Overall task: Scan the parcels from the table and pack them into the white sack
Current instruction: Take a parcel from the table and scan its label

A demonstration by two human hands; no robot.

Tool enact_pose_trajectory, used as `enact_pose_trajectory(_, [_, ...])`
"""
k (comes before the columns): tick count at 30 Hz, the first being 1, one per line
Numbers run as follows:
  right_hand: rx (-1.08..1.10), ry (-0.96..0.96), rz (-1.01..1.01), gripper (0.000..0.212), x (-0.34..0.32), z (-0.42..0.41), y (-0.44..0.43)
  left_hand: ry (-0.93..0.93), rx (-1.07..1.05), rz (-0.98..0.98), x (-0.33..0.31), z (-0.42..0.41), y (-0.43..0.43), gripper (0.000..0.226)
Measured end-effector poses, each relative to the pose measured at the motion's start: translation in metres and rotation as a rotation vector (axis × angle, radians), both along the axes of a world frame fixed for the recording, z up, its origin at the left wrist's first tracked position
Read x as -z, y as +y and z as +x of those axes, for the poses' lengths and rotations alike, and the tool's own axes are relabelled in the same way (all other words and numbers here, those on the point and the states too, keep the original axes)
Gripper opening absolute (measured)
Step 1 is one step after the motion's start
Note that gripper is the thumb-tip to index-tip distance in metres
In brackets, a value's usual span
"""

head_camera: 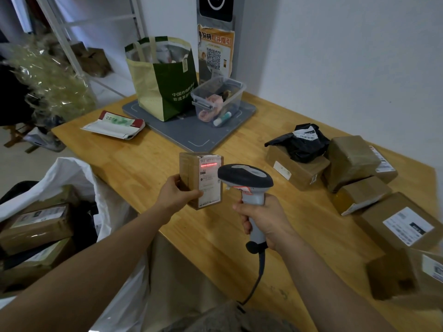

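Observation:
My left hand (pixel 176 191) grips a small brown parcel (pixel 191 173) upright above the wooden table (pixel 148 164), its white label facing me. A red scan line lies across the top of that label. My right hand (pixel 263 219) holds the grey handheld scanner (pixel 244 178) by its handle, its head close to the parcel's right side. The white sack (pixel 79 178) stands open at the table's left edge with several brown boxes (pixel 36 226) inside. More parcels (pixel 354 161) lie on the right of the table, among them a black bag parcel (pixel 302 142).
A green and yellow tote bag (pixel 163 77) and a clear plastic bin (pixel 218 99) stand on a grey mat (pixel 191 133) at the back. A flat white mailer (pixel 115 125) lies at the back left. The scanner's cable (pixel 259 279) hangs toward me.

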State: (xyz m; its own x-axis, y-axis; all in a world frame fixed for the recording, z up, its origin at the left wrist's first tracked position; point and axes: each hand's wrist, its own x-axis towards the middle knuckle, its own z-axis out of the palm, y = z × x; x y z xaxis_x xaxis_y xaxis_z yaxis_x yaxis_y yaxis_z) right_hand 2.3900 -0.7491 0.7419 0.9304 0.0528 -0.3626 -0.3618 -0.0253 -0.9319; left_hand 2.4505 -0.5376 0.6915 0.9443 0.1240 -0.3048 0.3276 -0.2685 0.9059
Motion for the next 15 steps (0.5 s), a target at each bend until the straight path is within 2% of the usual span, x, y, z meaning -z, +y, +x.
enact_pose_trajectory(10, [-0.014,-0.043,0.005,0.013,0.002,0.003,0.008,-0.008,-0.055,-0.029,0.002,-0.003,0.009,0.073])
enact_pose_trajectory(12, [-0.03,-0.041,0.033,0.018,0.001,0.007,0.016,-0.05,-0.146,-0.027,0.0,-0.007,0.017,0.069])
enact_pose_trajectory(15, [-0.087,-0.027,0.076,0.019,-0.002,0.015,0.037,-0.152,-0.422,-0.062,-0.005,-0.019,0.045,0.065])
